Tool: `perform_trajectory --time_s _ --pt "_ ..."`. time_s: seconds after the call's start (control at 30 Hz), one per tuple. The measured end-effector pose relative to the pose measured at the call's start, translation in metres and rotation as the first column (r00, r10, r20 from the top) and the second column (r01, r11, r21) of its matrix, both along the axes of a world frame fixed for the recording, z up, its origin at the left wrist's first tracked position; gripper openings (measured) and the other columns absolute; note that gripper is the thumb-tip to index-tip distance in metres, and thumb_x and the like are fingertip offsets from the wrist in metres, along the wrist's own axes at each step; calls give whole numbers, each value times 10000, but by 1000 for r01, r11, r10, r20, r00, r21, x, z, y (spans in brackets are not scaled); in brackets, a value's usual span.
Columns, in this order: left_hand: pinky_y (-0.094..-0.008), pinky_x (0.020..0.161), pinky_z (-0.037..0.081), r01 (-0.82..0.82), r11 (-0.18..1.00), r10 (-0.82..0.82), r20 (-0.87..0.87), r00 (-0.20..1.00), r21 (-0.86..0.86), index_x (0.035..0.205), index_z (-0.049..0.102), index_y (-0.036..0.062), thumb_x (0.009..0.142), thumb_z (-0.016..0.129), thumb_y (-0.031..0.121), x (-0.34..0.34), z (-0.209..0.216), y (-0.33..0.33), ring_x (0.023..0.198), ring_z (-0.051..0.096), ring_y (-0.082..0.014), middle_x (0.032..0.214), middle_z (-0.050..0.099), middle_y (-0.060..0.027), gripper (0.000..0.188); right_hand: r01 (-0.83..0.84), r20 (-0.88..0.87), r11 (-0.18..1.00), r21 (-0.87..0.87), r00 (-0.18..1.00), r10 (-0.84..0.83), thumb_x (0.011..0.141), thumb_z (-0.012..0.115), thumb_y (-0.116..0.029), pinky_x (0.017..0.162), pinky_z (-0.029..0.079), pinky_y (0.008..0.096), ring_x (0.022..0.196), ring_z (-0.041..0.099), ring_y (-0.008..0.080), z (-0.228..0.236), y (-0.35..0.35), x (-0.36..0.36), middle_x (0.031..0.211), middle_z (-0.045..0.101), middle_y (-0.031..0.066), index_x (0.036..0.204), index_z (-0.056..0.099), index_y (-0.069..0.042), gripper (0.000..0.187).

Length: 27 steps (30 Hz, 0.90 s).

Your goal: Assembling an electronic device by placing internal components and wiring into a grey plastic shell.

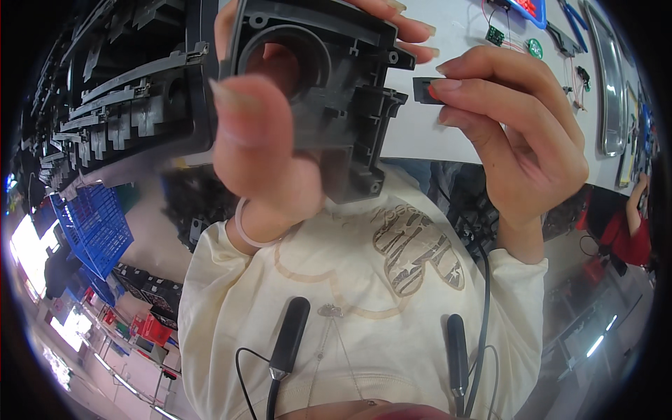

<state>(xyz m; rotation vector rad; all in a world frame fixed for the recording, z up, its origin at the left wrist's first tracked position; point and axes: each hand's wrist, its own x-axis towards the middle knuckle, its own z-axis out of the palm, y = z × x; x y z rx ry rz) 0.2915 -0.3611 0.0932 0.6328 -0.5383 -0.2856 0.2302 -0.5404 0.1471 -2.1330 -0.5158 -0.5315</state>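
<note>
My left hand (255, 140) is closed around a black plastic housing (350, 66), held up close in front of me. The housing has a round opening, ribbed inner walls and screw posts along its edge. My thumb lies over its near side, and some fingertips show past its far edge. Just to the right, my right hand (528, 129) pinches a small flat black part (423, 90) with a bit of red at the fingertips. A narrow gap separates this part from the housing. Most of the part's right end is hidden by my fingers.
A white table (413, 136) lies beneath. On its right are a blue tray (526, 12) with red pieces, a green circuit board (495, 35) with wires, and a metal-rimmed tray (613, 105). A bin of black plastic parts (140, 105) stands left. Another person (626, 231) is far right.
</note>
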Motion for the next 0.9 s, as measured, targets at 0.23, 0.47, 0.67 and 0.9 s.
perform_trajectory --time_s 0.23,0.47,0.67,0.9 --pt "-532 836 530 -113 992 117 69 991 -53 1365 357 27 843 450 714 -16 14 -13 1063 537 -465 1225 483 -248 868 32 284 995 -91 959 -5 663 694 155 566 554 244 666 646 196 -11 7 2 945 626 203 863 663 103 209" --pt "-593 916 468 -104 979 108 13 994 -174 1366 369 60 837 501 684 -25 19 -19 1092 514 -479 1249 454 -261 829 83 264 979 -186 964 -32 649 707 150 564 569 243 681 654 207 -4 5 -13 956 621 213 865 660 102 226" --pt "-663 978 366 -67 973 83 62 995 -222 1397 316 92 829 540 663 -29 12 -24 1124 483 -481 1273 430 -235 836 91 247 970 -228 969 -33 623 715 139 582 569 257 705 659 228 0 12 -17 937 627 216 876 655 108 262" --pt "-676 1004 326 -52 976 66 64 996 -211 1412 285 101 822 552 661 -25 12 -22 1135 471 -481 1283 412 -225 856 88 222 964 -251 975 -31 593 724 127 603 568 274 733 664 252 2 14 -19 916 633 218 889 648 115 305"
